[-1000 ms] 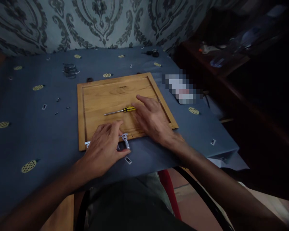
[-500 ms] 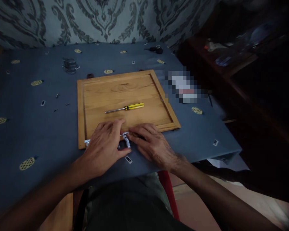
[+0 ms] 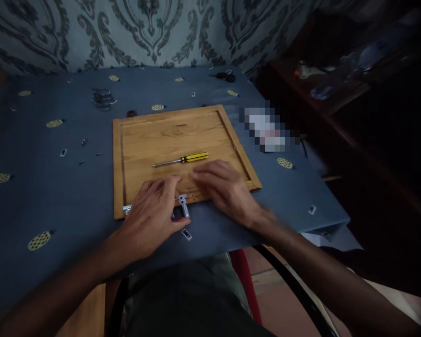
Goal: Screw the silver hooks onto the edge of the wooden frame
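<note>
Item, nearest: small black-and-white tag (image 3: 186,234) on the blue cloth (image 3: 56,196); its print is too small to read.

Left hand (image 3: 150,220): laid palm down and flat over the near edge of the wooden panel (image 3: 118,164). The fingers are uncurled and clasp nothing. It covers the metal hinge (image 3: 183,204), which shows at both sides of the hand.

Hinge: runs along the panel's near edge. Its right end juts out towards the wearer.

Right hand (image 3: 228,189): motion-blurred, fingers extended and slightly apart, resting on the panel just beside the hinge, holding nothing.

Screwdriver (image 3: 181,159): lies untouched mid-panel with its long axis left to right, tip to the left, yellow-and-black handle to the right (no brand legible).

Beyond: loose screws (image 3: 90,157); pixelated patch (image 3: 266,129); keys (image 3: 226,75).
</note>
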Demonstrator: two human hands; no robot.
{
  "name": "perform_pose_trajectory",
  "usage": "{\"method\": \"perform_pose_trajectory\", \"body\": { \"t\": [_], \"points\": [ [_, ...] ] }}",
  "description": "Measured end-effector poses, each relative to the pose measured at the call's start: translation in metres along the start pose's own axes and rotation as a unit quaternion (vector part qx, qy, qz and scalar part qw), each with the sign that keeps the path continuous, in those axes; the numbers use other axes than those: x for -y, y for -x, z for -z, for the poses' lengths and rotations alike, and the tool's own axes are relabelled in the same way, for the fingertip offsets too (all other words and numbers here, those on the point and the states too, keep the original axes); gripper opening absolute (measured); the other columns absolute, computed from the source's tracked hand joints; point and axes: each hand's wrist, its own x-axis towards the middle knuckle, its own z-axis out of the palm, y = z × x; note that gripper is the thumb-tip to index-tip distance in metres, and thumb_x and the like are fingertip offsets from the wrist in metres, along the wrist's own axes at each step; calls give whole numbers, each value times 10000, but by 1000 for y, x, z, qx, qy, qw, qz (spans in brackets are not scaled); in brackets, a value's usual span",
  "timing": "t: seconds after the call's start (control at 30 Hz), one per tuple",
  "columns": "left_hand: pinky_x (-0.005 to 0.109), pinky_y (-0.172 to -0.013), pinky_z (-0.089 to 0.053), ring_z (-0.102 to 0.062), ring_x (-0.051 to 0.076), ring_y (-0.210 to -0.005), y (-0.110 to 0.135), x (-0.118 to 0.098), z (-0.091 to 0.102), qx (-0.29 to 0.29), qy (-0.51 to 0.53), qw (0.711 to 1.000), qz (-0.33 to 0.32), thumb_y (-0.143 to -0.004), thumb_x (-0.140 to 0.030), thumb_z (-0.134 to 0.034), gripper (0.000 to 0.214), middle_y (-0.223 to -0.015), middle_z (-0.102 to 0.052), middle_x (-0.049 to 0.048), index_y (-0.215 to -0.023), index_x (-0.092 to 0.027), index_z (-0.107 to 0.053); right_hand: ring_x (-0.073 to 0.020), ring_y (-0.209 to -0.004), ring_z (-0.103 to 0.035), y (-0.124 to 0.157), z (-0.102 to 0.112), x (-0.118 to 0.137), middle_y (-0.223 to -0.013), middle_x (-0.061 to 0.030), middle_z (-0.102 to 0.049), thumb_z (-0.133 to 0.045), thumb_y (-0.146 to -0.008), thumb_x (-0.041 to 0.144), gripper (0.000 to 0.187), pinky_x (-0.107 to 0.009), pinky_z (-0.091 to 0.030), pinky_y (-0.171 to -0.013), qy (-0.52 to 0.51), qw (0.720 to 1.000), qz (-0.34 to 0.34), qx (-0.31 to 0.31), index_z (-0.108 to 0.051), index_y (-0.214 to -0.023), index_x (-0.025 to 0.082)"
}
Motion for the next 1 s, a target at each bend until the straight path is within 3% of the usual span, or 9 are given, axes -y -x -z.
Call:
{"method": "perform_pose_trajectory", "body": {
  "t": [0.13, 0.27, 0.37, 0.5, 0.6, 0.7, 0.83, 0.93, 1.0],
  "points": [
    [486, -942, -553, -692, 321, -1030, 1, 1, 0, 2, 13, 1000, 5, -714, -232, -913, 740, -1053, -728, 56, -1318, -209, -486, -339, -1381, -572, -28, -6, -24, -1516, -195, -611, -531, -992, 148, 470, -546, -492, -1117, 75, 994, -79, 17, -560, -1461, 134],
    [471, -932, -555, -688, 311, -1025, 1, 2, 1, 6, 15, 1000, 1, -722, -213, -900, 724, -1054, -729, 47, -1310, -215, -477, -329, -1182, -649, -42, -16, -34, -1240, -160, -743, -579, -993, 188, 242, -489, -537, -991, 108, 988, -81, 77, -718, -1189, 166],
    [470, -930, -557, -687, 307, -1020, 1, 2, 0, 4, 12, 1000, -4, -731, -219, -893, 704, -1046, -729, 47, -1299, -215, -476, -293, -1020, -665, -41, -14, -36, -1040, -127, -751, -593, -1003, 241, 165, -429, -536, -892, 87, 991, -81, 60, -737, -1053, 180],
    [490, -946, -552, -682, 321, -1058, 2, 2, -1, 0, 7, 1000, 4, -749, -261, -880, 691, -1085, -721, 63, -1311, -227, -478, -222, -877, -683, -31, 6, -29, -958, -58, -742, -637, -1004, 338, 158, -359, -541, -786, -54, 989, -122, -68, -720, -979, 206],
    [486, -927, -561, -687, 322, -1041, 2, 2, -1, 1, 7, 1000, 4, -741, -280, -891, 687, -1069, -721, 60, -1292, -229, -485, -143, -633, -611, -23, 25, -13, -793, 11, -687, -745, -948, 395, 190, -299, -493, -608, -139, 943, -195, -230, -697, -869, 230],
    [474, -935, -564, -695, 311, -1025, 1, 2, -1, -2, 10, 1000, -7, -730, -267, -907, 657, -1057, -726, 58, -1242, -223, -497, -94, -444, -489, -16, 40, 5, -629, 58, -590, -812, -900, 406, 208, -266, -363, -441, -210, 886, -212, -354, -703, -842, 238],
    [460, -944, -566, -702, 307, -1031, 1, 2, 1, -3, 11, 1000, -13, -718, -251, -924, 666, -1058, -732, 68, -1229, -215, -500, -114, -518, -502, -12, 48, 26, -712, 18, -622, -873, -821, 471, 272, -294, -385, -478, -240, 857, -210, -405, -742, -832, 234],
    [467, -947, -565, -704, 316, -1046, 0, 1, 2, 6, 14, 1000, -3, -719, -254, -922, 674, -1067, -735, 71, -1240, -219, -496, -190, -720, -601, -16, 47, 41, -785, -9, -613, -744, -919, 534, 304, -378, -534, -712, -234, 854, -228, -403, -676, -783, 270],
    [471, -955, -562, -701, 323, -1072, 0, 0, 3, 11, 16, 1000, 6, -723, -244, -914, 669, -1082, -737, 69, -1243, -229, -494, -206, -771, -622, -20, 45, 51, -804, -17, -617, -671, -975, 484, 276, -425, -565, -810, -290, 836, -232, -404, -631, -797, 277]
  ]
}}
